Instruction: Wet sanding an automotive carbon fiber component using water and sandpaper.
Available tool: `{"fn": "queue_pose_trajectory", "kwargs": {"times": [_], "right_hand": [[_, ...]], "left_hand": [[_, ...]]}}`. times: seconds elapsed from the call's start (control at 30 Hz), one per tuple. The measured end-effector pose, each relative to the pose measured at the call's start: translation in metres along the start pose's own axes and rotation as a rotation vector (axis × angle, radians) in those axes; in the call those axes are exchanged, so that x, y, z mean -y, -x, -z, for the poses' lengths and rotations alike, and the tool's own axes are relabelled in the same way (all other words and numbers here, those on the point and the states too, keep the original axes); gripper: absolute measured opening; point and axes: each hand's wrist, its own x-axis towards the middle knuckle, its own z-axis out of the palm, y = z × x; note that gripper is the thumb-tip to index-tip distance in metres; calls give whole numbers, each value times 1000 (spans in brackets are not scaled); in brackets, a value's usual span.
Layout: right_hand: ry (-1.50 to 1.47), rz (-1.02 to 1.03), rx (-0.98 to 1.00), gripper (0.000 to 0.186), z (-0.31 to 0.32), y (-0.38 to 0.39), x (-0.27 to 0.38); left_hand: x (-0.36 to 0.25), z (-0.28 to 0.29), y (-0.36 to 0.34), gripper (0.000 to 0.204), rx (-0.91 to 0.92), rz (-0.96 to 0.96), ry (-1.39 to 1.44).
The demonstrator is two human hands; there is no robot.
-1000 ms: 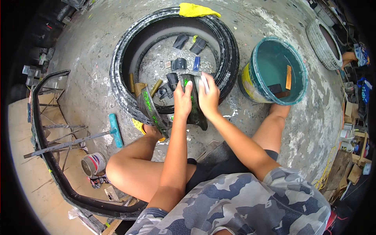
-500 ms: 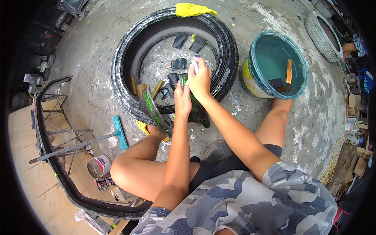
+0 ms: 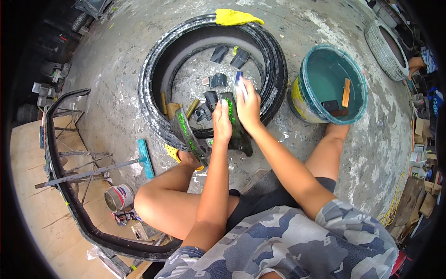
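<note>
My left hand (image 3: 222, 123) is closed on the edge of a dark curved panel with bright green marks (image 3: 239, 137), which leans over the near rim of a tyre (image 3: 151, 93). In my right hand (image 3: 249, 108), just beside it, is a slim white tool with a dark blue end (image 3: 239, 79); its exact kind does not show. A second curved dark panel with green marks (image 3: 189, 137) rests on the tyre's near left rim. Inside the tyre ring lie several black pieces (image 3: 217, 80) and a brass-coloured tube (image 3: 192, 108).
A yellow cloth (image 3: 238, 17) drapes over the tyre's far rim. To the right stands a teal bucket of water (image 3: 305, 76) holding a wooden stick (image 3: 346, 93) and dark blocks (image 3: 330, 105). At left are a teal-headed squeegee-like tool (image 3: 145, 159), a paint can (image 3: 119, 197) and a long black curved frame (image 3: 76, 216).
My right hand has shifted slightly down and right, and the tool's blue end now shows more. The whole view has shifted a little; my left hand keeps its grip.
</note>
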Motion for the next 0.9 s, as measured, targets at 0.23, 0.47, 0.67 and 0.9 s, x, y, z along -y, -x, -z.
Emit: {"fn": "queue_pose_trajectory", "kwargs": {"times": [0.23,0.47,0.67,0.9], "right_hand": [[168,117,49,27,23,29,-18],[92,172,-20,31,23,34,-22],[290,287,94,29,26,6,-24],[94,88,23,28,27,49,-16]], "left_hand": [[-32,3,3,36,102,60,57],[-36,1,6,31,114,24,95],[-28,2,3,26,131,73,120],[-26,8,6,29,160,120,209]]}}
